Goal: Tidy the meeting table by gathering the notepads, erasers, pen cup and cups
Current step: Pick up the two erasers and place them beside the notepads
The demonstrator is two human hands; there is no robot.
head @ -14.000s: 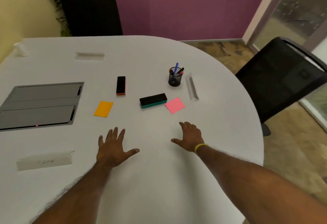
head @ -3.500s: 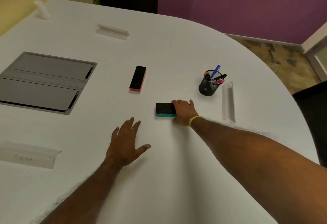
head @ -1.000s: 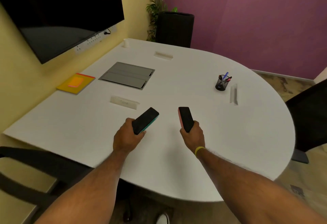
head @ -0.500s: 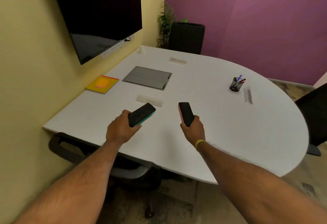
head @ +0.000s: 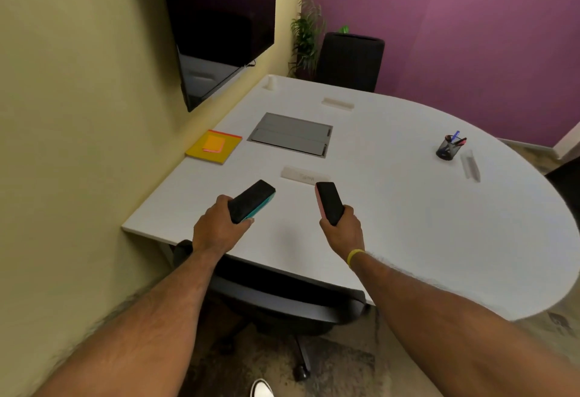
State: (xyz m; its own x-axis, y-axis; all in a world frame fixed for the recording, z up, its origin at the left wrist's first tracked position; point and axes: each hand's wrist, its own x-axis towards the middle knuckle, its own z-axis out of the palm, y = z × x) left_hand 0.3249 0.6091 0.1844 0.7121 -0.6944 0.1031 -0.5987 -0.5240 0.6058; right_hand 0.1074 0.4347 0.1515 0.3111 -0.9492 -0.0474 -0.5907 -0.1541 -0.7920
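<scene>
My left hand (head: 216, 227) grips a black eraser with a teal base (head: 252, 200), held above the near edge of the white table (head: 439, 239). My right hand (head: 343, 233) grips a black eraser with a red base (head: 329, 202), also in the air over the table. A yellow notepad (head: 216, 148) lies by the left wall with small orange and pink sticky pads (head: 214, 144) stacked on it. A black mesh pen cup (head: 447, 148) with pens stands far right on the table. No cups are in view.
A grey cable hatch (head: 292, 134) is set into the table. Clear name holders lie at the middle (head: 304, 175), far side (head: 337, 104) and beside the pen cup (head: 469, 164). A black chair (head: 282, 296) sits below my arms, another (head: 351, 62) at the far end. A screen (head: 219, 20) hangs on the left wall.
Both hands picked up the erasers and keep holding them. I have stepped back and left along the table, so the notepad and wall screen now sit closer to the centre of view.
</scene>
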